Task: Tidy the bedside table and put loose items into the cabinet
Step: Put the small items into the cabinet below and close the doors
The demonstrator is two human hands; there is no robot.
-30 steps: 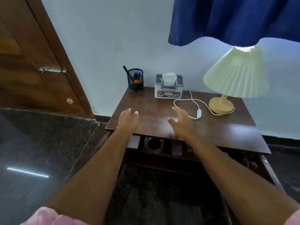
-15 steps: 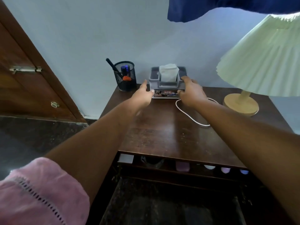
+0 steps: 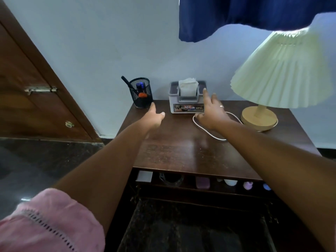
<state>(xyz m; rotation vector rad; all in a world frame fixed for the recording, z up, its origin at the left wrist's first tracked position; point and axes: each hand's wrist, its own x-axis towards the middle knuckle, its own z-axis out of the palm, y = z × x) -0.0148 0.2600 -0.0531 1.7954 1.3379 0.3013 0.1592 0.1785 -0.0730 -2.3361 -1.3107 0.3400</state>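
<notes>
Flanking the tissue box (image 3: 187,106) are left hand (image 3: 154,118), right hand (image 3: 213,113) (loose-fingered).

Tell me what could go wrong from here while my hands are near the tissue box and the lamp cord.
1. The right hand sits over the white cord; catching the loop could tug the lamp.
2. The left hand is close to the pen holder, which stands near the edge of the table; a bump might tip it off.
</notes>
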